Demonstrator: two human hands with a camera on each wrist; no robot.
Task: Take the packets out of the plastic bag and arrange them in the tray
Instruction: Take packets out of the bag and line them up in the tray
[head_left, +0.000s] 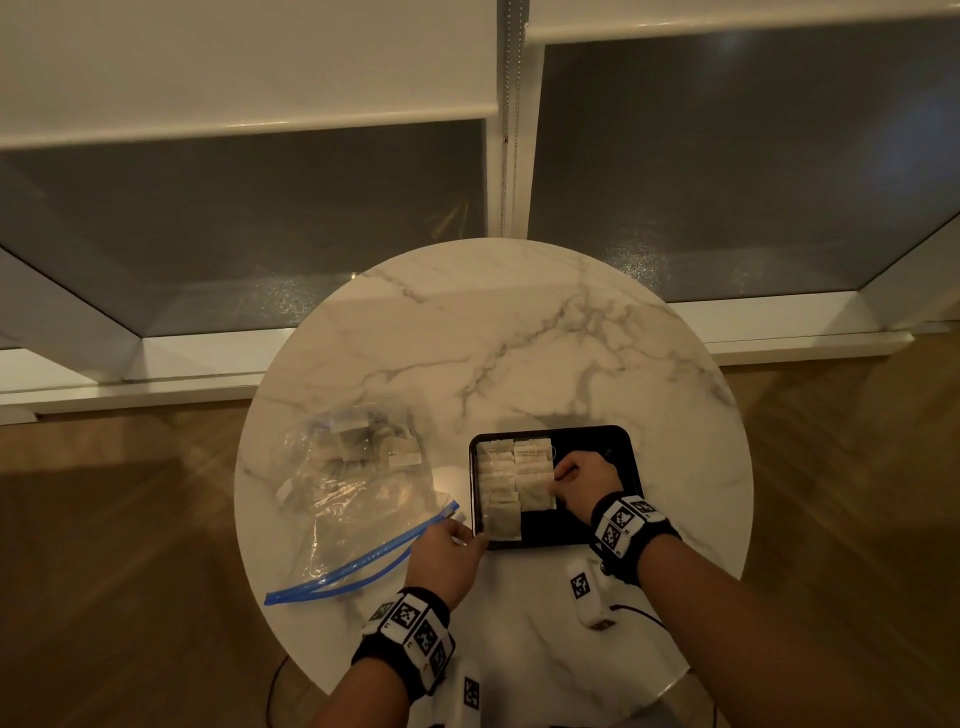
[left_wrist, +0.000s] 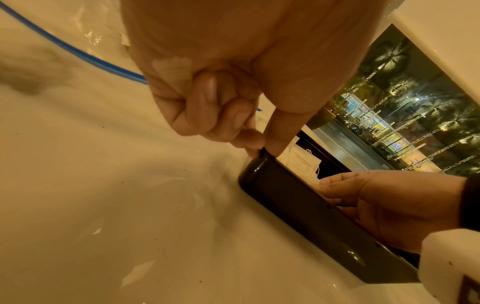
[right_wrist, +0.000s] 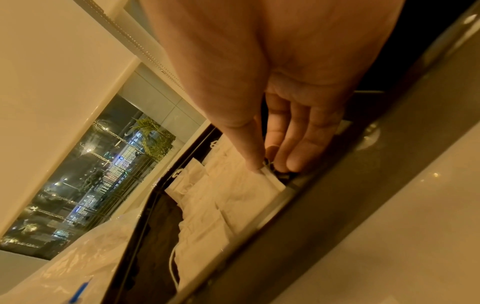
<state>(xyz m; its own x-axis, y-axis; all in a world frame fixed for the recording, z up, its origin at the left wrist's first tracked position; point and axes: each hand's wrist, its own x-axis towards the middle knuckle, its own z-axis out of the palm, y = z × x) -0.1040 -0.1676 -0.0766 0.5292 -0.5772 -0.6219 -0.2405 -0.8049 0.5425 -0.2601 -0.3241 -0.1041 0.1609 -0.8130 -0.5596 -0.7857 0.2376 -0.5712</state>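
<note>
A clear plastic bag (head_left: 353, 483) with a blue zip strip lies on the left of the round marble table (head_left: 519, 338), and several pale packets (head_left: 374, 441) show inside it. To its right stands a black tray (head_left: 597, 431) holding two columns of packets (head_left: 514, 478). My left hand (head_left: 475, 540) pinches the tray's near-left rim (left_wrist: 249, 170) between thumb and curled fingers (left_wrist: 262, 148). Inside the tray, my right hand (head_left: 561, 483) pinches the right edge of a packet (right_wrist: 233, 195) in the right column, thumb against fingers (right_wrist: 267, 166). The tray's right half is bare.
A white tagged device (head_left: 587, 592) with a cable lies on the table near the front edge, just under my right wrist. Another white device (head_left: 467, 691) sits by my left forearm. Beyond the table are a window sill and dark glass, with wooden floor on both sides.
</note>
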